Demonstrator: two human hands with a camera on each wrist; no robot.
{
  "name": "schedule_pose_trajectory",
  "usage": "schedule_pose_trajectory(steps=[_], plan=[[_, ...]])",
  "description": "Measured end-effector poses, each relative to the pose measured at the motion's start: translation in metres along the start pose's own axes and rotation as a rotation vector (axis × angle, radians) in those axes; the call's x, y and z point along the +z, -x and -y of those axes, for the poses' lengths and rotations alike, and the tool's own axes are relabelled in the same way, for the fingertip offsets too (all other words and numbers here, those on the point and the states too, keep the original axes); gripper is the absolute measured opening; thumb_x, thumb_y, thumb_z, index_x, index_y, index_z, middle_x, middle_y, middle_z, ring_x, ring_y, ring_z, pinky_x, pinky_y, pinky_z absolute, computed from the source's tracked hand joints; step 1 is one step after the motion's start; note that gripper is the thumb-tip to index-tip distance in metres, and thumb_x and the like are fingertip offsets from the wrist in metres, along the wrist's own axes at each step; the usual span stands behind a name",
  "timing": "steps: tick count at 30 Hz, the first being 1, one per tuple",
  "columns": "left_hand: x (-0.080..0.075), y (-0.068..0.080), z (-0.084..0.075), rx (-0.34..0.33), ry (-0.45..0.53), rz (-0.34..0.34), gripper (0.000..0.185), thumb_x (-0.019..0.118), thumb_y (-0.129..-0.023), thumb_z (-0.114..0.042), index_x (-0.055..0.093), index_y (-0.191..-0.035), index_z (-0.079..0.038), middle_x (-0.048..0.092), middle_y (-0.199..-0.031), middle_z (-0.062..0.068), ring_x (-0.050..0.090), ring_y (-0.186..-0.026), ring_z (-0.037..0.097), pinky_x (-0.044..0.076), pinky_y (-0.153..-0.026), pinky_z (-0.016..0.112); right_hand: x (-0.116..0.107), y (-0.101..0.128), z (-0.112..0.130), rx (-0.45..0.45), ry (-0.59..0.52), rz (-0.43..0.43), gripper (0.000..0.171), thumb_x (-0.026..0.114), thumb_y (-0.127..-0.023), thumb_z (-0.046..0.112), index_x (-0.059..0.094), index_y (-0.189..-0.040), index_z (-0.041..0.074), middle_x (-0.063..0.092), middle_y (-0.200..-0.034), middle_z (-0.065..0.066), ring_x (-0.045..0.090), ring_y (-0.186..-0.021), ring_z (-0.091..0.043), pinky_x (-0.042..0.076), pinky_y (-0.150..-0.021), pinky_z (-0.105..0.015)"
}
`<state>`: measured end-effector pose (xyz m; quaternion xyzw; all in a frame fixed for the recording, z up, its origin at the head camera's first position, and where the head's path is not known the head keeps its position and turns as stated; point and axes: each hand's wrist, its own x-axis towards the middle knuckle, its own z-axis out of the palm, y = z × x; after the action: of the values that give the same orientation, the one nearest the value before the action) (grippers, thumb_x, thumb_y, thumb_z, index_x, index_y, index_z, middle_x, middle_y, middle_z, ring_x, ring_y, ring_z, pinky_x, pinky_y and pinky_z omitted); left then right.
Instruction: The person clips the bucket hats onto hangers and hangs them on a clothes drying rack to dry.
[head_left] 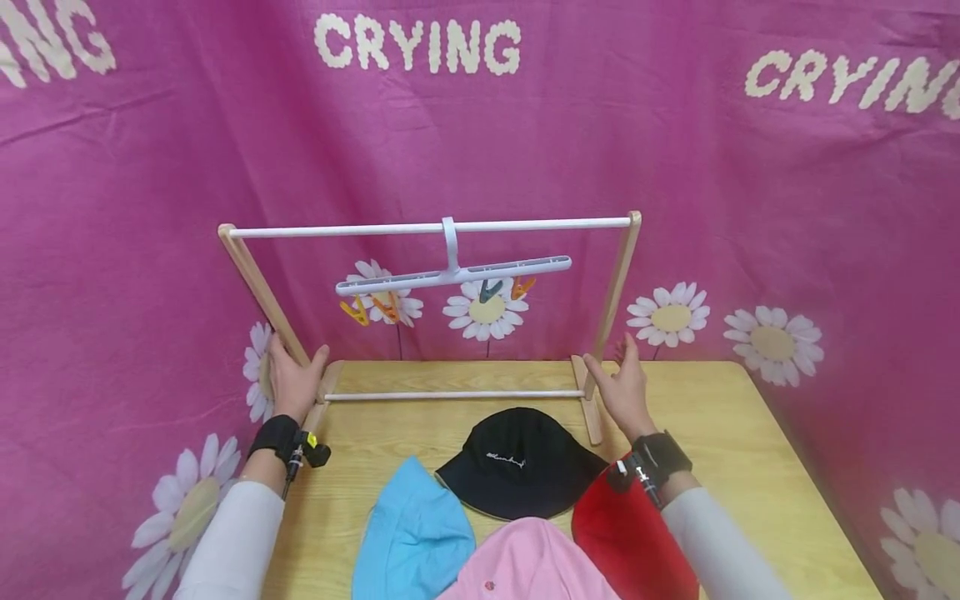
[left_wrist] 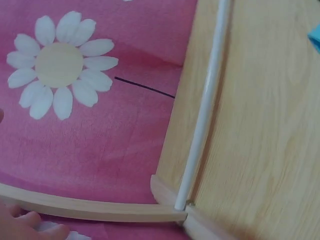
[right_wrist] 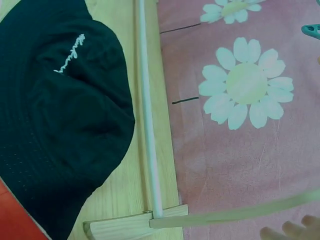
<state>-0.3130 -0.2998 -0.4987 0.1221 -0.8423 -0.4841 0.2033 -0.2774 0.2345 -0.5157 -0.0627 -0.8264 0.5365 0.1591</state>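
Observation:
A wooden rack with a white top rod [head_left: 431,227] and a white lower rod [head_left: 450,395] stands at the back of the table [head_left: 720,450]. My left hand [head_left: 294,383] holds the foot of the left post [head_left: 255,283], thumb on one side and fingers on the other. The left wrist view shows its fingertips [left_wrist: 22,225] against that post [left_wrist: 90,210]. My right hand [head_left: 621,387] is open beside the right post [head_left: 618,283], thumb near it. In the right wrist view its fingertips [right_wrist: 295,231] lie just off the post [right_wrist: 240,215].
A white hanger [head_left: 453,273] with orange and teal clips hangs from the top rod. A black bucket hat [head_left: 521,471] lies before the rack, with blue [head_left: 412,533], pink [head_left: 528,562] and red [head_left: 630,542] hats nearer me. A pink flowered cloth [head_left: 480,142] backs the table.

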Motion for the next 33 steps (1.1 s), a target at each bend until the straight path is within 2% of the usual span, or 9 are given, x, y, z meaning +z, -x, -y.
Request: schedule_pose_trajectory(steps=[3,6,14,23,27,30,33], plan=[[0.000,-0.004,0.001,-0.016,0.066,-0.029,0.096,0.072,-0.097,-0.037,0.011,-0.166,-0.010,0.028,-0.167,0.021,0.028,-0.155,0.035,0.023,-0.126,0.047,0.000,-0.004,0.000,0.011,-0.003,-0.003,0.093,0.071,-0.101,0.035,0.012,-0.166,0.004,0.034,-0.162,-0.030,0.034,-0.151,-0.045,0.032,-0.121,-0.057],[-0.002,-0.007,0.000,-0.042,0.109,-0.052,0.097,0.072,-0.098,-0.035,0.010,-0.167,-0.006,0.026,-0.168,0.022,0.028,-0.155,0.036,0.024,-0.126,0.047,0.001,-0.009,-0.003,0.017,-0.001,-0.008,0.093,0.070,-0.101,0.036,0.013,-0.166,0.003,0.036,-0.161,-0.031,0.036,-0.150,-0.045,0.031,-0.122,-0.055],[-0.008,-0.021,-0.008,-0.089,0.074,-0.025,0.094,0.068,-0.100,-0.036,0.009,-0.167,-0.005,0.027,-0.169,0.022,0.030,-0.154,0.037,0.026,-0.125,0.047,0.000,-0.024,-0.005,0.006,-0.037,-0.026,0.086,0.068,-0.103,0.030,0.016,-0.165,0.000,0.042,-0.157,-0.031,0.042,-0.145,-0.046,0.036,-0.119,-0.054],[-0.012,-0.033,-0.010,-0.096,0.078,-0.019,0.080,0.066,-0.101,-0.033,0.025,-0.161,-0.001,0.042,-0.159,0.026,0.041,-0.146,0.038,0.033,-0.121,0.049,0.008,-0.030,0.003,0.009,-0.068,-0.004,0.082,0.065,-0.104,0.032,0.019,-0.164,0.000,0.042,-0.159,-0.029,0.042,-0.147,-0.043,0.037,-0.119,-0.052],[-0.012,-0.035,-0.010,-0.103,0.062,-0.020,0.071,0.065,-0.102,-0.030,0.031,-0.156,0.001,0.046,-0.152,0.028,0.045,-0.140,0.039,0.035,-0.118,0.050,0.010,-0.032,0.003,-0.038,-0.058,-0.014,0.066,0.060,-0.107,0.027,0.032,-0.159,-0.002,0.051,-0.152,-0.029,0.052,-0.140,-0.042,0.044,-0.113,-0.053],[-0.009,-0.037,-0.009,-0.099,0.052,-0.009,0.060,0.062,-0.104,-0.029,0.037,-0.147,0.005,0.050,-0.141,0.030,0.047,-0.132,0.041,0.035,-0.114,0.051,0.011,-0.034,0.000,-0.089,-0.004,-0.048,0.050,0.058,-0.108,0.021,0.047,-0.150,-0.004,0.063,-0.137,-0.029,0.064,-0.124,-0.041,0.053,-0.103,-0.054],[-0.006,-0.042,-0.006,-0.095,0.051,-0.008,0.051,0.057,-0.106,-0.028,0.042,-0.137,0.010,0.052,-0.128,0.030,0.048,-0.124,0.042,0.037,-0.110,0.052,0.013,-0.038,-0.003,-0.127,0.060,-0.089,0.040,0.060,-0.107,0.018,0.057,-0.139,-0.005,0.070,-0.123,-0.029,0.069,-0.112,-0.040,0.057,-0.094,-0.054]])
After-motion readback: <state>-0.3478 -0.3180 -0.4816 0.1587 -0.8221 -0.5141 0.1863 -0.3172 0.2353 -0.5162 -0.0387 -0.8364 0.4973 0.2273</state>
